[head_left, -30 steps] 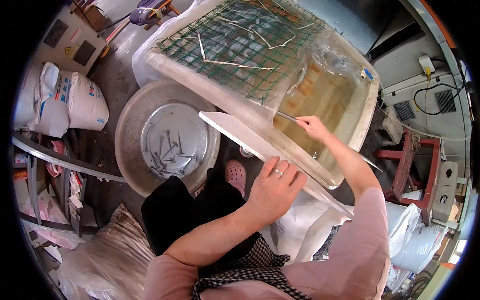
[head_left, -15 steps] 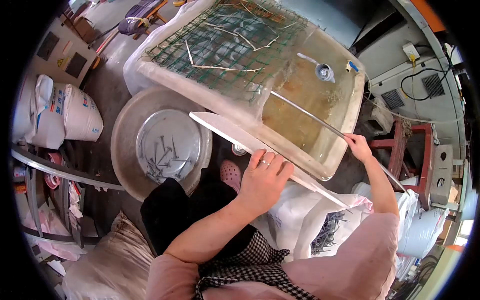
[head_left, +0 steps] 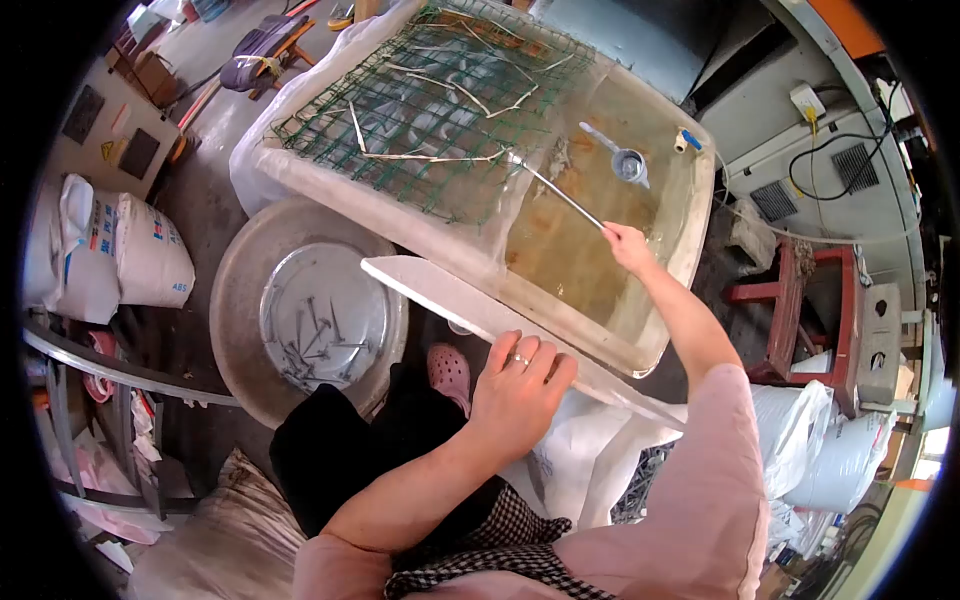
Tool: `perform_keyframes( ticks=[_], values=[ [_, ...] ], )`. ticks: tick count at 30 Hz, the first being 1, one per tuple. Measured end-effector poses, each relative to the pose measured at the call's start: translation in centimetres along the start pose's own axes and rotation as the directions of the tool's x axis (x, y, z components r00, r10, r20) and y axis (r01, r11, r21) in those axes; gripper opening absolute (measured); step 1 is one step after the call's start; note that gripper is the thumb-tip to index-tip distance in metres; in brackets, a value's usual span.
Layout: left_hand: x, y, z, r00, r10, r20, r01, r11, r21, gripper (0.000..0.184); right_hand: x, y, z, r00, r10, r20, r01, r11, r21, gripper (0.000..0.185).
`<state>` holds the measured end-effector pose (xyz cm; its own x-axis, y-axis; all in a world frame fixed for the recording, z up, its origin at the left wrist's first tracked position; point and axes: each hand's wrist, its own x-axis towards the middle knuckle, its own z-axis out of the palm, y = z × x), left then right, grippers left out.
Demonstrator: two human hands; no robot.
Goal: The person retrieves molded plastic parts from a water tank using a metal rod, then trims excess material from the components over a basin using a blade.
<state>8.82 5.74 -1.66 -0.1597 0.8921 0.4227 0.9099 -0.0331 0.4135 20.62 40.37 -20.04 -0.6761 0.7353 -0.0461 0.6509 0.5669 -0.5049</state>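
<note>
My left hand [head_left: 525,390] has its fingers wrapped over the top edge of a long white board [head_left: 470,303], which leans along the near side of a white tub [head_left: 385,212]. In my right hand [head_left: 626,246] is a thin metal rod [head_left: 566,197], held above the murky water on the tub's right side. The rod's far end reaches the edge of the green net [head_left: 400,120]. A blue-grey ladle [head_left: 628,166] floats beyond my right hand. Bent white strips lie on the net.
A round basin [head_left: 240,330] with several dark spikes in it stands at the left. An open white sack [head_left: 600,470] holding dark pieces is below the board. At the right are a red stool frame [head_left: 850,330] and a concrete block [head_left: 879,345]. Full sacks [head_left: 150,250] stand at the far left.
My right hand drew the rod out to the right, then moved back left over the tub. The ladle came into sight. My left hand still grips the board.
</note>
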Motion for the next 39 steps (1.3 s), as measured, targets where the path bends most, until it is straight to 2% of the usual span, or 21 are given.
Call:
perform_keyframes(
  ticks=[2, 3, 5, 7, 11, 13, 14, 16, 18, 20, 28, 31, 32, 33, 36, 39],
  values=[
    [0.1, -0.2, -0.2, 1.0, -0.021, 0.003, 0.021, 1.0, 0.005, 0.016, 2.1, -1.3, 1.9, 0.993, 0.093, 0.07, -0.1, 0.99, 0.1, 0.027],
    [0.1, -0.2, -0.2, 0.999, -0.035, 0.011, 0.034, 0.999, 0.008, 0.016, 3.1, -1.6, 2.8, 0.993, 0.09, 0.072, -0.097, 0.99, 0.099, 0.027],
    [0.2, -0.3, -0.1, 1.0, -0.028, 0.012, 0.027, 0.999, 0.04, 0.016, 5.5, -2.3, 4.1, 0.995, -0.053, 0.085, 0.048, 0.997, 0.058, 0.026],
    [0.2, 0.0, 0.2, 1.0, 0.012, -0.008, -0.012, 0.999, 0.039, 0.016, 7.2, -5.1, 4.5, 0.979, -0.009, 0.203, -0.017, 0.992, 0.127, 0.027],
    [0.6, 0.0, 0.4, 1.0, 0.024, -0.017, -0.023, 0.999, 0.04, 0.016, 9.0, -7.9, 6.2, 0.951, 0.016, 0.309, -0.072, 0.982, 0.172, 0.03],
    [0.6, 0.1, 0.5, 1.0, 0.025, -0.002, -0.025, 0.999, 0.034, 0.017, 8.6, -8.1, 5.4, 0.936, -0.145, 0.32, 0.122, 0.988, 0.09, 0.031],
    [0.6, 0.1, 0.5, 1.0, 0.029, -0.006, -0.029, 0.999, 0.032, 0.017, 7.9, -7.7, 4.3, 0.923, -0.168, 0.345, 0.201, 0.978, -0.061, 0.037],
    [0.6, 0.0, 0.5, 0.999, 0.009, -0.042, -0.008, 1.0, 0.019, 0.016, 4.3, -8.4, 0.4, 0.951, -0.016, 0.308, 0.096, 0.964, -0.246, 0.032],
    [0.2, -0.1, 0.7, 0.999, 0.019, -0.046, -0.018, 1.0, 0.023, 0.017, 0.4, -10.8, -5.6, 0.935, 0.165, 0.315, -0.049, 0.937, -0.346, 0.031],
    [-0.1, -0.3, 0.8, 0.997, 0.024, -0.073, -0.022, 0.999, 0.024, 0.019, -2.7, -7.7, -8.9, 0.968, 0.058, 0.243, 0.055, 0.9, -0.432, 0.032],
    [-0.2, 0.1, 0.2, 0.994, 0.026, -0.108, -0.026, 1.0, 0.008, 0.021, -18.8, -5.3, -21.7, 0.967, 0.254, -0.005, -0.239, 0.903, -0.358, 0.032],
    [-0.4, 0.3, 0.0, 0.994, 0.032, -0.102, -0.033, 0.999, -0.01, 0.022, -22.6, -3.2, -24.4, 0.917, 0.382, -0.113, -0.397, 0.852, -0.342, 0.032],
    [-0.4, 0.4, -0.1, 0.995, 0.031, -0.099, -0.033, 0.999, -0.01, 0.022, -23.7, -2.8, -25.2, 0.909, 0.392, -0.141, -0.417, 0.851, -0.32, 0.032],
    [-0.5, 0.3, -0.1, 0.994, 0.035, -0.099, -0.036, 0.999, -0.012, 0.022, -24.6, -2.0, -25.8, 0.925, 0.329, -0.189, -0.372, 0.885, -0.279, 0.032],
    [-0.6, 0.4, 0.0, 0.993, 0.04, -0.11, -0.037, 0.999, 0.031, 0.026, -26.0, -0.4, -27.0, 0.892, 0.396, -0.219, -0.444, 0.858, -0.258, 0.031],
    [-0.6, 0.5, 0.2, 0.992, 0.047, -0.115, -0.042, 0.998, 0.043, 0.027, -25.9, -0.3, -26.6, 0.872, 0.461, -0.162, -0.488, 0.805, -0.336, 0.029]
  ],
)
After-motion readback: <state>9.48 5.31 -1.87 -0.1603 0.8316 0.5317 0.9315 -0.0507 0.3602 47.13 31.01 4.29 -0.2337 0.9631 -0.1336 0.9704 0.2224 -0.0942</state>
